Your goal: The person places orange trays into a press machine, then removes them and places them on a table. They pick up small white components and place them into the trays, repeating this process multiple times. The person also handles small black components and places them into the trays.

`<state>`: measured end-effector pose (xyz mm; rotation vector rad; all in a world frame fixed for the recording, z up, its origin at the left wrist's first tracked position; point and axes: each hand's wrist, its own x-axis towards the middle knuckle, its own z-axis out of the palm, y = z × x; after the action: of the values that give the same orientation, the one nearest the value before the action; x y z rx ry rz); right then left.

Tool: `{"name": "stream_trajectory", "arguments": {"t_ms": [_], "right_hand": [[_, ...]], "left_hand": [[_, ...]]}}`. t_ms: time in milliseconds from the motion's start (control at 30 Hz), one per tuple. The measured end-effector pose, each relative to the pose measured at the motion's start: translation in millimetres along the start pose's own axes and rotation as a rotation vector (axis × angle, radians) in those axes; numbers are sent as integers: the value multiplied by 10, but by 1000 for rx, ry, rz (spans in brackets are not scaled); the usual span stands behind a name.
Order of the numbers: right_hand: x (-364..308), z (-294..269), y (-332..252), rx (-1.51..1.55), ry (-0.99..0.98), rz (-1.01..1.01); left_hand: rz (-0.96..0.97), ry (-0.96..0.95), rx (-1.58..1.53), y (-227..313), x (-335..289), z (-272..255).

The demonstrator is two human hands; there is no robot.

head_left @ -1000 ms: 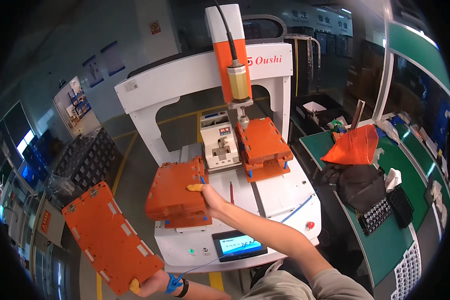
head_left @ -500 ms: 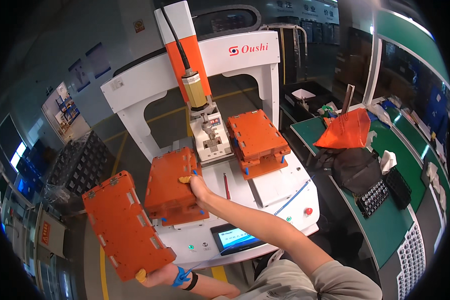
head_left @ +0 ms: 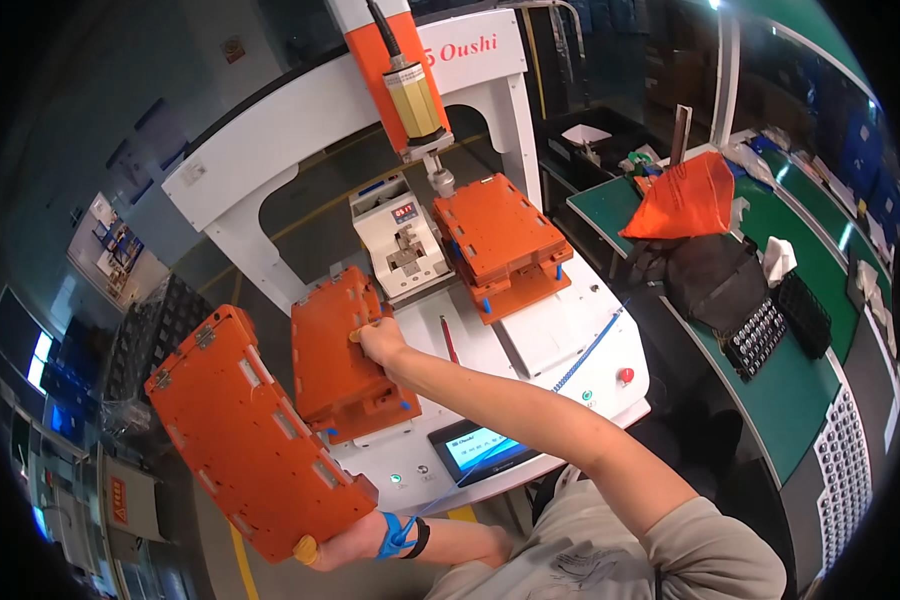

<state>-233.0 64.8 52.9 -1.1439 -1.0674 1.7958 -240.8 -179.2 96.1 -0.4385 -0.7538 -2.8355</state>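
Note:
My left hand, with a yellow finger cot and a blue wrist strap, grips the lower edge of a flat orange fixture plate. It is tilted off the left side of the machine; its metal hinges and pale latches show. My right hand reaches across and is closed on the right side of a second orange fixture, which sits on the machine's left station. A third orange fixture stands on blue pegs at the right station. The brass-coloured tool head hangs with its tip by that fixture's far left corner.
A white screw feeder stands between the stations. In front are a screen, a red button and a red pen-like tool. The green bench at right holds an orange bag and black trays.
The tool head has shifted from over the feeder to the right fixture. My view has tilted slightly. My left hand still holds the plate, and my right hand stays at the left-station fixture.

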Motion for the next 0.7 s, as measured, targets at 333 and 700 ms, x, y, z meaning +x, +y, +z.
{"name": "stream_trajectory", "arguments": {"t_ms": [333,700], "right_hand": [[-501,-9,-203,-297,-115,-123],[-1403,-461,559,-1455,-264,-1291]], "left_hand": [[72,45,19,58,-264,297],[178,129,33,210,-746,333]]}}
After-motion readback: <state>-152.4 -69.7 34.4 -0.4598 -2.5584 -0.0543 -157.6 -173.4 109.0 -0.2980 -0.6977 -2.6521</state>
